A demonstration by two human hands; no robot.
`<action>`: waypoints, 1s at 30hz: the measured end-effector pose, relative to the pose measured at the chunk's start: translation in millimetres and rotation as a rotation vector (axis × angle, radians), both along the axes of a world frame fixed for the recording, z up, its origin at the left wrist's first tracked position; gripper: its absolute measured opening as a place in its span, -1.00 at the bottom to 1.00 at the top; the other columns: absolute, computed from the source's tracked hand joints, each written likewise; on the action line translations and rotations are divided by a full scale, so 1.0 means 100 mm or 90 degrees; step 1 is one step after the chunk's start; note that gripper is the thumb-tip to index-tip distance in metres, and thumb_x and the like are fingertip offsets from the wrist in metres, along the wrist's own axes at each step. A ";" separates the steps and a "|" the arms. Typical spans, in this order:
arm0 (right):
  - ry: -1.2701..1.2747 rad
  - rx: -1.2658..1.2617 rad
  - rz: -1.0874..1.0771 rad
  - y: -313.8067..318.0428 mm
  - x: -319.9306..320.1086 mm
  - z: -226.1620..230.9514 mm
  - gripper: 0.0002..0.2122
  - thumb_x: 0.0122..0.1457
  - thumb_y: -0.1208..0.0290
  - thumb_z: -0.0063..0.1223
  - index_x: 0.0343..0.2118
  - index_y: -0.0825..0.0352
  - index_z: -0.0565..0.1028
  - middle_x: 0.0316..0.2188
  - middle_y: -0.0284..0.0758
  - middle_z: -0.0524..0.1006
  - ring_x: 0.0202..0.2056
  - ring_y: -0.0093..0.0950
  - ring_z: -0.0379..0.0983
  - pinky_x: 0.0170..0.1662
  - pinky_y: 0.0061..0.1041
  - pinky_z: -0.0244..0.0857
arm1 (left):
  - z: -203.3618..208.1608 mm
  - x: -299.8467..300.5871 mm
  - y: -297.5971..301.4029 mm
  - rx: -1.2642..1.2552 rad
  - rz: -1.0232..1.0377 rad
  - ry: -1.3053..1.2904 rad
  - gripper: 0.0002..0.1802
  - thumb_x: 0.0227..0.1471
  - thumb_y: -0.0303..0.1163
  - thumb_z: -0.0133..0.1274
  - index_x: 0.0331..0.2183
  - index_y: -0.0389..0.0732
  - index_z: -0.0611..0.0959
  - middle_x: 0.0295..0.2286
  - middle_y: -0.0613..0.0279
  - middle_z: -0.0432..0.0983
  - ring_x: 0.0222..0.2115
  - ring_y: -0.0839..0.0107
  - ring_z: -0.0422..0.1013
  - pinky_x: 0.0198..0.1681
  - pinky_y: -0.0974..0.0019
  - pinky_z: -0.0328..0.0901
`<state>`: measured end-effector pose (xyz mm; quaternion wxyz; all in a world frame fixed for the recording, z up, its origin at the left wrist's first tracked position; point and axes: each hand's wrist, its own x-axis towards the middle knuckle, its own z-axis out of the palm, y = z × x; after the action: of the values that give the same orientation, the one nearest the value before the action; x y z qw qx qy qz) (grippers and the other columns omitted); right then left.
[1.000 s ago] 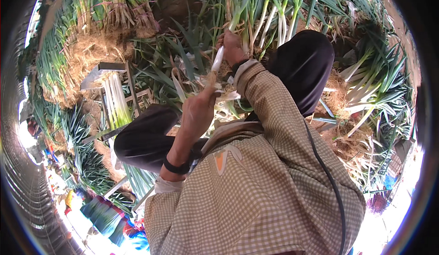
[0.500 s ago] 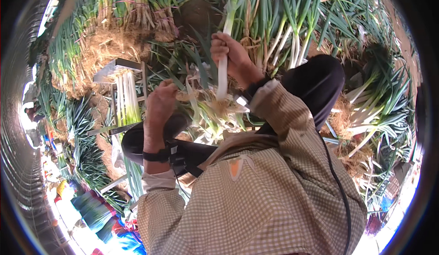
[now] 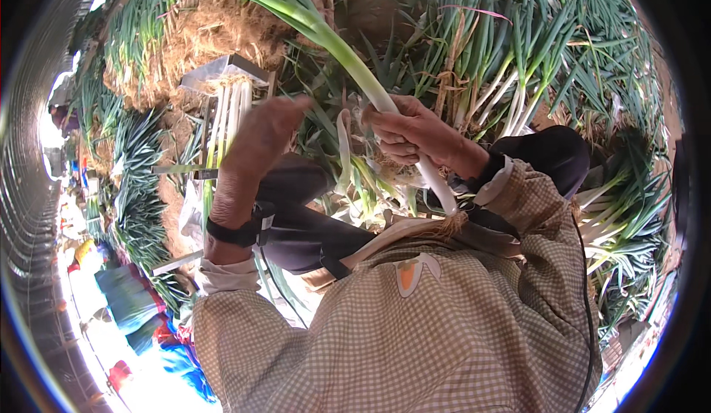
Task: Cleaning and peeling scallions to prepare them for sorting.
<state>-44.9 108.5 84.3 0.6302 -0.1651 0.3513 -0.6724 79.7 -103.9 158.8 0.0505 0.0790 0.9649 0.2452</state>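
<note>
Far left: dark green leafy tops (image 3: 137, 191) lie heaped; their state cannot be judged. Upper left: massed bundles with brown roots (image 3: 229, 31), apparently raw stock remaining. Next, a metal rack (image 3: 222, 67) holds several white stalks (image 3: 235, 102) side by side; they look bare of loose skin, so I count them as done.

My left hand (image 3: 261, 137) is raised in front of the rack, blurred, fingers seemingly bent inward; whether they pinch anything, I cannot tell. Between my knees: pale strips and limp leaves (image 3: 363, 191), read as stripped waste.

Centre: one long green onion (image 3: 363, 77) slants from upper left down to my waist. Estimate: mostly cleaned, not yet racked. Leaves bright green, cut off by the view's upper edge; shank grades from light green to smooth white, no loose skin noted; a tan root tuft (image 3: 448, 225) remains at the lower end, by my jacket (image 3: 415, 331). My right hand (image 3: 418, 128) wraps the shank, fingers pressed closed around it.

Right: green bunches (image 3: 481, 35) with some dry brown leaves, probably awaiting work. Far right: heaped pale-shanked stalks (image 3: 607, 224); finished or not, undetermined.
</note>
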 end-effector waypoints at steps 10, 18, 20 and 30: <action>0.149 -0.047 0.219 -0.12 0.26 0.05 -0.86 0.26 0.34 -0.06 -0.34 0.30 0.33 -0.74 -0.58 0.24 -0.77 -0.77 0.20 -0.74 -0.70 0.14 | 0.37 0.09 -0.43 -0.532 0.050 0.315 -0.41 -0.23 -0.38 0.20 -0.03 0.04 0.52 -0.08 0.33 0.45 0.04 0.27 0.30 0.18 -0.03 0.06; 0.880 0.025 0.370 -0.47 -0.11 -0.48 -0.77 0.28 0.34 -0.14 -0.47 0.36 0.41 -0.66 -0.50 0.32 -0.66 -0.62 0.31 -0.65 -0.67 0.27 | 0.58 1.43 -1.38 -0.748 0.275 -0.075 -0.85 -0.11 -0.47 0.12 -0.37 -0.12 0.57 -0.37 0.16 0.50 -0.29 0.20 0.47 -0.19 0.13 0.34; 0.420 0.223 0.134 -0.29 -0.91 -1.63 -0.77 0.24 0.35 -0.08 -0.54 0.29 0.35 -0.69 -0.45 0.32 -0.70 -0.57 0.20 -0.66 -0.52 0.10 | 0.67 1.74 -1.50 -0.726 0.450 -0.186 -0.74 -0.09 -0.43 0.15 -0.25 -0.07 0.57 -0.35 0.19 0.52 -0.27 0.14 0.47 -0.17 0.13 0.34; 0.868 0.119 0.160 -0.47 -0.61 -2.00 -0.90 0.18 0.44 -0.08 -0.32 0.35 0.42 -0.60 -0.15 0.43 -0.54 -0.17 0.43 -0.44 -0.33 0.30 | -0.67 3.23 -2.60 -0.422 0.877 -0.243 -0.60 -0.06 -0.09 0.19 -0.21 -0.10 0.58 -0.34 -0.01 0.58 -0.27 -0.03 0.50 -0.26 0.03 0.37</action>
<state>-105.9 61.8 -115.9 0.3536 -0.5350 0.7029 -0.3077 403.1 -363.5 91.5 0.0729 -0.5994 0.7941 -0.0698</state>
